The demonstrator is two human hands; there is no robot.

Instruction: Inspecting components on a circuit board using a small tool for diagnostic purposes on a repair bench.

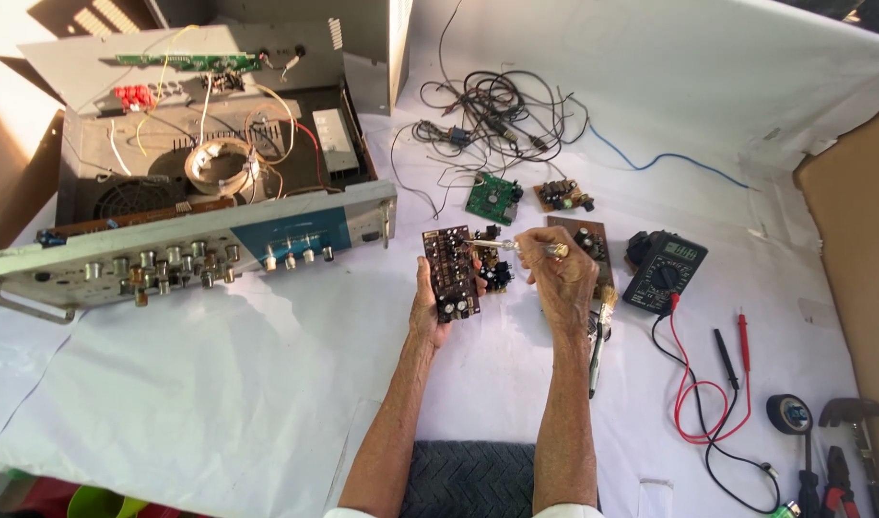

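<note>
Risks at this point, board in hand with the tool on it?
1. The left hand holds the brown circuit board in mid-air, unsupported; pressure from the metal-tipped tool in the right hand may make it slip or tilt.
2. The left fingers sit close to the tip; if it is hot, a burn is possible.
3. The multimeter leads trail loose near the right forearm and could snag.

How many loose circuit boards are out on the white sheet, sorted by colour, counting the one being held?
Brown boards: 4, namely the held board in the left hand, one behind it, one small, one behind the right hand
Green boards: 1
Total: 5
</note>
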